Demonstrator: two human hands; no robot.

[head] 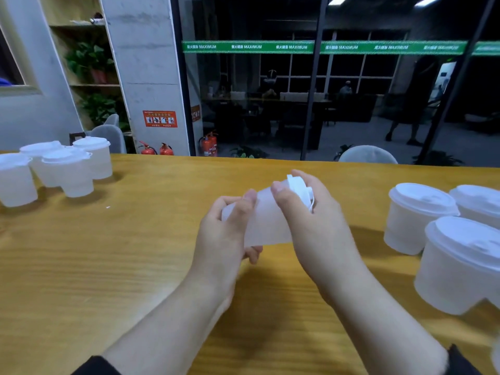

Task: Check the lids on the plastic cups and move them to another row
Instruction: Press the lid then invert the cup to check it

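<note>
A translucent white plastic cup (266,221) lies tilted on its side above the middle of the wooden table (135,253), held between both hands. My left hand (226,234) grips its bottom end, thumb on top. My right hand (313,217) grips the lid end, thumb on the cup wall and fingers curled round the white lid (300,190). Several lidded cups (67,169) stand grouped at the far left. Three more lidded cups (457,263) stand at the right edge.
Beyond the table's far edge are a glass wall, a concrete pillar, grey chairs (108,136) and red fire extinguishers (208,144). Shelves with plants stand at the back left.
</note>
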